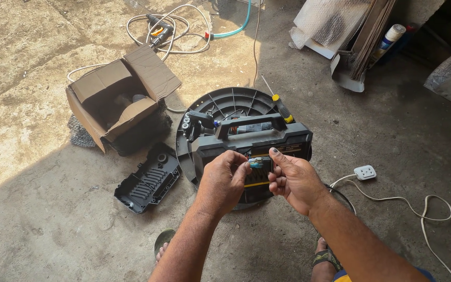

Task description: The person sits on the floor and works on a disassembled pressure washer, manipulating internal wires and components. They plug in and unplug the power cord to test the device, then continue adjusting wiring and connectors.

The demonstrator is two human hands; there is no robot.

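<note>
Concrete floor [53,235] lies open around both hands' fingers [244,166] pinching a connector [256,163].

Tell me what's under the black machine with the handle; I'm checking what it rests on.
The black machine sits on a round ribbed dark plastic disc. The disc's near part is hidden by the machine and both hands.

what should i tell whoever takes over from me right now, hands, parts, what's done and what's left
Left hand and right hand: both pinch a small connector on wires, held in front of the black machine.
Machine stands on a round grey base; screwdriver lies behind its handle.
Done: a black cover is off, lying on the floor to the left.
Left: the connector is in hand, the cover is not back on.
</note>
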